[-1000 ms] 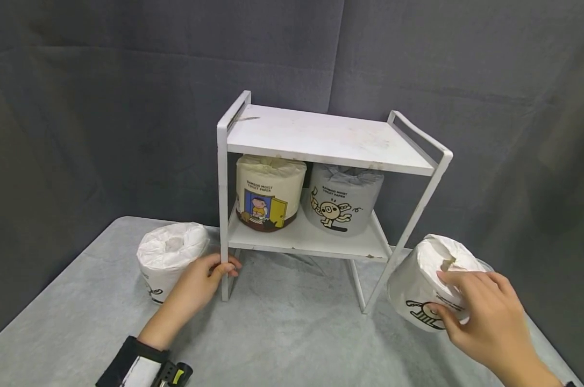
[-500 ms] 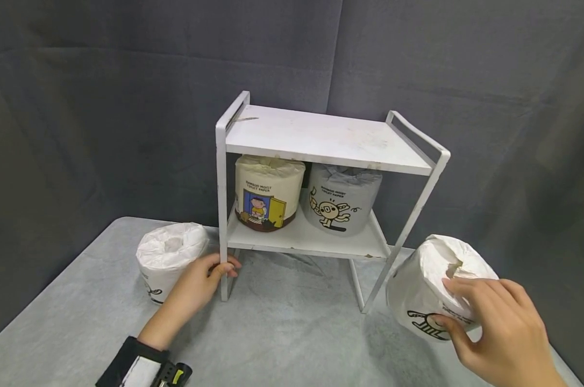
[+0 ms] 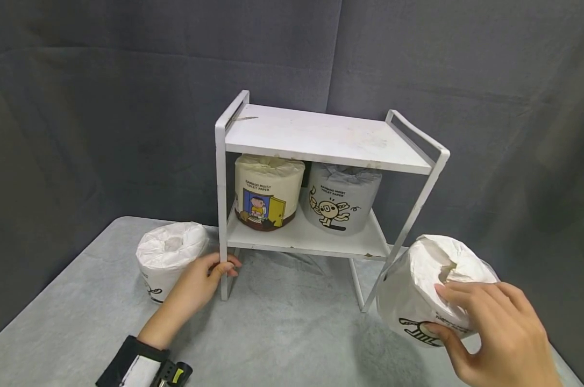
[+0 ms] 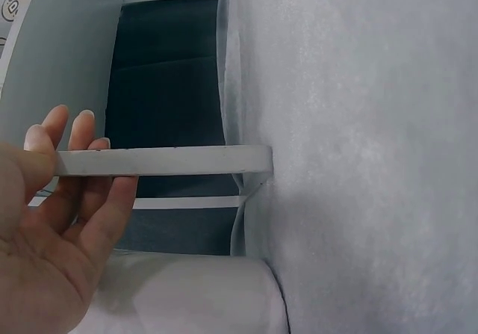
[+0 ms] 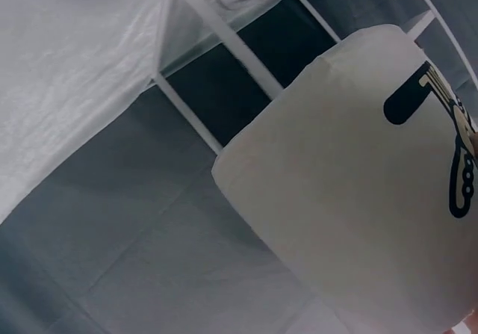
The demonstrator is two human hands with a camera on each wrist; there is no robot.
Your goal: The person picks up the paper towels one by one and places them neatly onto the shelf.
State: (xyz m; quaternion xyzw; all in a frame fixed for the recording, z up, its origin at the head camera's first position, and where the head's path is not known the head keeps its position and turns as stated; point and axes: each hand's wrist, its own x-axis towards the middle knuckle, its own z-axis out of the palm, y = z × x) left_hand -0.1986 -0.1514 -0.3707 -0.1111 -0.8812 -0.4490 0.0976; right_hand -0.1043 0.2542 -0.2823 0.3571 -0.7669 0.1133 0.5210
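My left hand (image 3: 202, 279) grips the front left leg of a white two-tier rack (image 3: 311, 250), thumb in front and fingers wrapped behind; the left wrist view shows this leg (image 4: 187, 161) between thumb and fingers. At the right, my right hand (image 3: 500, 328) holds a white-wrapped toilet paper roll (image 3: 393, 290) by its upper edge, thumb on the printed side and fingers at the torn top. The roll is tilted and raised over the table, beside the rack's right leg. In the right wrist view the roll (image 5: 336, 177) fills much of the picture.
On the rack's lower shelf stand a cream toilet paper roll (image 3: 268, 177) and a grey one (image 3: 342, 188), side by side. Another white roll (image 3: 161, 269) stands on the grey-covered table (image 3: 282, 344), left of the rack. A dark curtain (image 3: 151, 107) hangs behind.
The right hand has shifted the held roll toward the front, then slightly left toward the rack. My left hand keeps its grip on the leg.
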